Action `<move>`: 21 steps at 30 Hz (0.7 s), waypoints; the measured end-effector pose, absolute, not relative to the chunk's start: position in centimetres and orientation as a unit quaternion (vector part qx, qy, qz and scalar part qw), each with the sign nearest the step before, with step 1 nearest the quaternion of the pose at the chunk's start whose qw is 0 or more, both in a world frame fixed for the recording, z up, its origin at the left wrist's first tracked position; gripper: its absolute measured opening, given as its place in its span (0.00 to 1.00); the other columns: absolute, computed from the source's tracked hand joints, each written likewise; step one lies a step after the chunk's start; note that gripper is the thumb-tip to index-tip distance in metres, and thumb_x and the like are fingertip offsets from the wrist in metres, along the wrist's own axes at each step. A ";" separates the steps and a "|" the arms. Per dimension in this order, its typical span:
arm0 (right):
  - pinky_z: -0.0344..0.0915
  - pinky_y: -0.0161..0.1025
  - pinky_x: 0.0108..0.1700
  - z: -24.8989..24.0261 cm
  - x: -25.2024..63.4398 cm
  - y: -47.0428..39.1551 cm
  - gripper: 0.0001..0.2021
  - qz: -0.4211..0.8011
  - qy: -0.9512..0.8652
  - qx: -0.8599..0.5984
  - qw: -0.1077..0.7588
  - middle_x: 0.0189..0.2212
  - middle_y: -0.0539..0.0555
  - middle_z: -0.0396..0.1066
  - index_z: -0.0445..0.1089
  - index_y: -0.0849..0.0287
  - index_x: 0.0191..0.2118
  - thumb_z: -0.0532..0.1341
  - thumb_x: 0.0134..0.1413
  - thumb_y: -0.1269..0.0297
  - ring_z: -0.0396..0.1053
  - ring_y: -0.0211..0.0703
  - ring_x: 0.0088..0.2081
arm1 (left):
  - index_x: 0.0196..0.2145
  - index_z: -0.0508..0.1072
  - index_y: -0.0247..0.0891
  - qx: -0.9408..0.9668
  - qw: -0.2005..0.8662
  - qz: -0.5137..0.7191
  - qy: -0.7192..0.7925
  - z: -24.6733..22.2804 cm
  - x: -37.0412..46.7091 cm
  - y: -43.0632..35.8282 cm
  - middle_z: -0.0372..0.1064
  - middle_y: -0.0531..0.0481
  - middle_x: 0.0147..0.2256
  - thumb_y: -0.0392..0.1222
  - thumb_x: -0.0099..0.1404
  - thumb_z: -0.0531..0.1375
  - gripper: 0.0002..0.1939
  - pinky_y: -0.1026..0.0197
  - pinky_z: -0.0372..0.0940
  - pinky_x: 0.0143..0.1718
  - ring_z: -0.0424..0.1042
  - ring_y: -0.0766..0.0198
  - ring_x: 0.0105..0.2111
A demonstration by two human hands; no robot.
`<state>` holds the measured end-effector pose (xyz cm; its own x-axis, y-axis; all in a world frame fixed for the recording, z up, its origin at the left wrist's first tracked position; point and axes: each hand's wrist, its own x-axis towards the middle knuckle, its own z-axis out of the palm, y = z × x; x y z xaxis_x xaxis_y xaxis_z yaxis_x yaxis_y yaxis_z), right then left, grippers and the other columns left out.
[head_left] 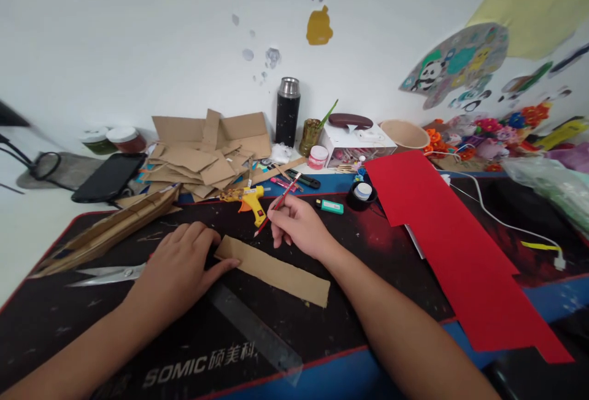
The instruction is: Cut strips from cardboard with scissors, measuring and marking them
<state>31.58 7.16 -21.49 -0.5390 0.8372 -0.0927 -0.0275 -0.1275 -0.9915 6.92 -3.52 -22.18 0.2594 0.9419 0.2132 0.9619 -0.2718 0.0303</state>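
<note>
A red-and-black pencil [291, 186] slants through the fingers of my right hand [301, 225], its point down and to the left, just above the mat. Below that hand lies a narrow cardboard strip [280, 272], flat and angled down to the right. My left hand [179, 262] holds the strip's left end, thumb on its surface and the other fingers bent beside it. Scissors [108, 275] rest partly under my left hand, their blades showing. A clear ruler [255, 329] lies on the mat below the strip.
A yellow glue gun [251, 202] lies behind the strip. Cardboard scraps [202, 164] are piled at the back, near a black flask [288, 111]. On the left is a folded cardboard piece [115, 228]; on the right, a large red sheet [460, 253] and a white cable [501, 221].
</note>
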 end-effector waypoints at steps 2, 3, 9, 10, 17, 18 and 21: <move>0.57 0.28 0.17 -21.4 31.5 6.9 0.03 0.658 -0.584 -0.353 0.320 0.19 0.43 0.72 0.68 0.56 0.40 0.63 0.66 0.66 0.71 0.36 0.17 | 0.39 0.73 0.41 -0.782 0.011 -0.120 -0.612 -22.5 7.0 -3.2 0.72 0.43 0.38 0.65 0.74 0.61 0.23 0.46 0.68 0.45 0.74 0.45 0.41; 0.57 0.28 0.17 -21.4 31.5 6.8 0.03 0.656 -0.586 -0.354 0.318 0.19 0.42 0.72 0.68 0.56 0.40 0.63 0.65 0.66 0.71 0.36 0.17 | 0.39 0.73 0.41 -0.775 -0.014 -0.135 -0.618 -22.6 6.9 -3.1 0.72 0.44 0.38 0.64 0.73 0.62 0.22 0.47 0.68 0.45 0.74 0.46 0.41; 0.59 0.29 0.19 -21.6 31.3 6.5 0.03 0.654 -0.592 -0.353 0.312 0.20 0.43 0.73 0.67 0.56 0.40 0.63 0.65 0.67 0.71 0.36 0.18 | 0.34 0.73 0.43 -0.732 -0.130 -0.201 -0.638 -22.9 6.1 -2.2 0.74 0.48 0.35 0.59 0.72 0.62 0.17 0.53 0.68 0.40 0.74 0.51 0.37; 0.59 0.29 0.19 -21.7 31.3 6.5 0.04 0.654 -0.592 -0.352 0.313 0.20 0.44 0.73 0.67 0.56 0.40 0.63 0.65 0.66 0.71 0.36 0.18 | 0.35 0.74 0.43 -0.728 -0.136 -0.209 -0.638 -22.8 6.0 -2.2 0.75 0.47 0.36 0.60 0.72 0.62 0.18 0.53 0.68 0.41 0.75 0.51 0.38; 0.58 0.29 0.19 -21.8 31.3 6.5 0.09 0.646 -0.594 -0.345 0.333 0.21 0.43 0.73 0.68 0.56 0.40 0.65 0.63 0.58 0.71 0.36 0.18 | 0.44 0.77 0.41 -0.746 -0.007 -0.186 -0.639 -21.9 8.0 -2.2 0.77 0.40 0.42 0.66 0.76 0.57 0.25 0.44 0.67 0.51 0.75 0.42 0.46; 0.57 0.29 0.19 -21.7 31.3 6.5 0.10 0.646 -0.592 -0.345 0.336 0.21 0.43 0.73 0.67 0.56 0.40 0.66 0.62 0.57 0.71 0.36 0.18 | 0.44 0.77 0.40 -0.754 0.010 -0.167 -0.635 -21.8 8.5 -2.0 0.77 0.39 0.42 0.66 0.75 0.57 0.25 0.43 0.67 0.50 0.75 0.41 0.46; 0.56 0.30 0.18 -21.5 31.3 6.6 0.13 0.646 -0.582 -0.353 0.346 0.20 0.42 0.72 0.67 0.55 0.40 0.66 0.61 0.53 0.70 0.36 0.17 | 0.44 0.78 0.38 -0.773 0.034 -0.116 -0.622 -22.0 10.0 -1.4 0.77 0.37 0.42 0.67 0.73 0.61 0.26 0.42 0.67 0.49 0.74 0.39 0.45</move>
<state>31.35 6.57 -21.50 -0.5115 0.8576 -0.0538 -0.0362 -0.0841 -0.9958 10.01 -1.43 -22.05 0.1985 0.9548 0.2212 0.9704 -0.2232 0.0925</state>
